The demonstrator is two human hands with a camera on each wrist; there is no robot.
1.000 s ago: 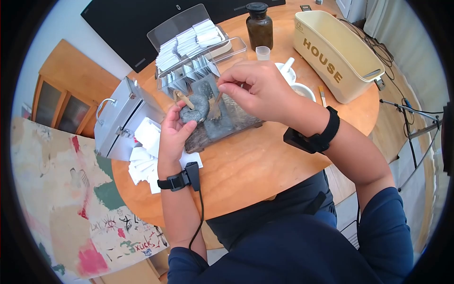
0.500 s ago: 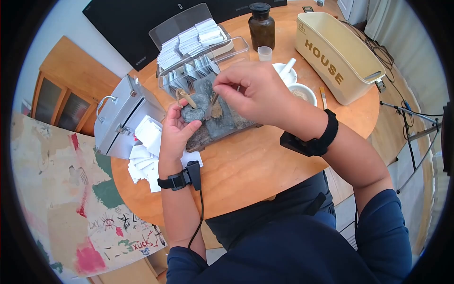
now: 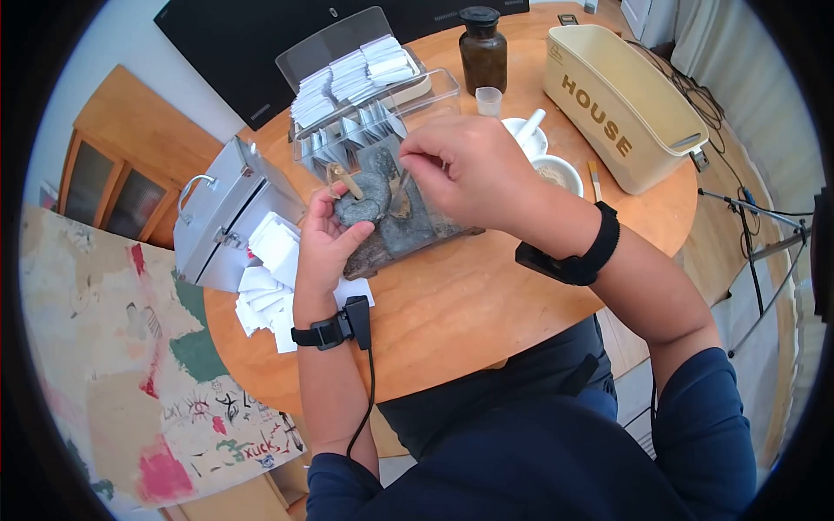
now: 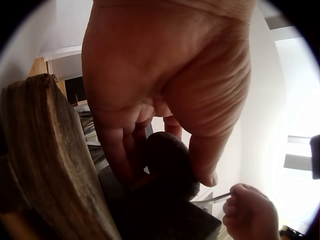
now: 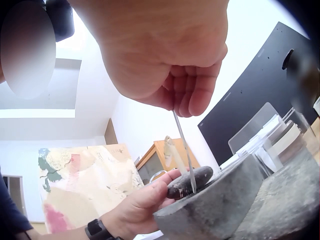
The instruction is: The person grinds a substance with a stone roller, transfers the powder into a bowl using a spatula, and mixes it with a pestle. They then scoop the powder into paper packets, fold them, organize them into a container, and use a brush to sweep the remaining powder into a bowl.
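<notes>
A round grey stone [image 3: 363,201] with a pale wooden peg [image 3: 349,184] rising from it is held at its edge by the left hand [image 3: 325,245], thumb on the near side. It sits at the left side of a grey slab [image 3: 407,231] on a dark, rough wooden base [image 3: 373,253]. Pinched in the right hand [image 3: 473,169] is a thin metal tool [image 5: 183,140]; in the right wrist view its lower end touches the stone's edge [image 5: 202,175]. Some brownish material [image 3: 400,207] lies on the slab beside the stone.
Behind the slab stands a clear box of white packets [image 3: 347,82]. White papers [image 3: 271,247] and a metal case [image 3: 228,213] are at left. A brown bottle [image 3: 483,54], small cup [image 3: 488,102], white bowls [image 3: 569,165], brush [image 3: 594,181] and cream bin [image 3: 608,104] stand right.
The right hand with the tool moved left toward the stone, then slightly back right. The left hand and stone shifted slightly to the right.
</notes>
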